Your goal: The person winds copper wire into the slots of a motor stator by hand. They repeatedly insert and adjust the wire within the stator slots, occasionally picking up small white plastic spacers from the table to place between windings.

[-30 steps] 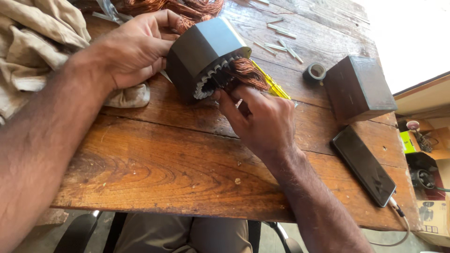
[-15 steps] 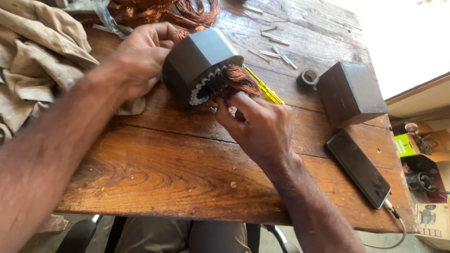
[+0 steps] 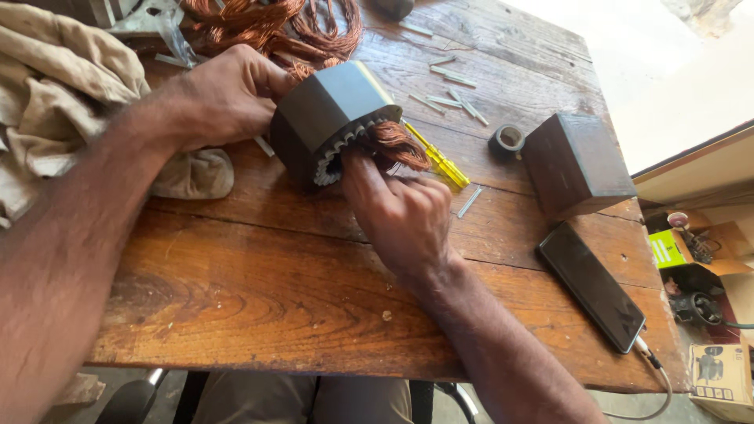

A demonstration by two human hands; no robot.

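The left hand [image 3: 228, 98] grips the grey metal motor part [image 3: 330, 118] on its side on the wooden tabletop [image 3: 259, 275] to hold it steady, so the right hand [image 3: 400, 212] can pinch the copper wire [image 3: 393, 143] at its open end.

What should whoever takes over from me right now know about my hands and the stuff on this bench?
Left hand: gripping the grey motor stator from the far side, steadying it on the wooden table.
Right hand: fingers pressed at the copper winding bulging from the stator's slotted face.
Nearby: yellow screwdriver, tape roll, dark block, phone, loose copper wire, cloth.
Done: a coil sits in the stator.
Left: the coil still bulges out.
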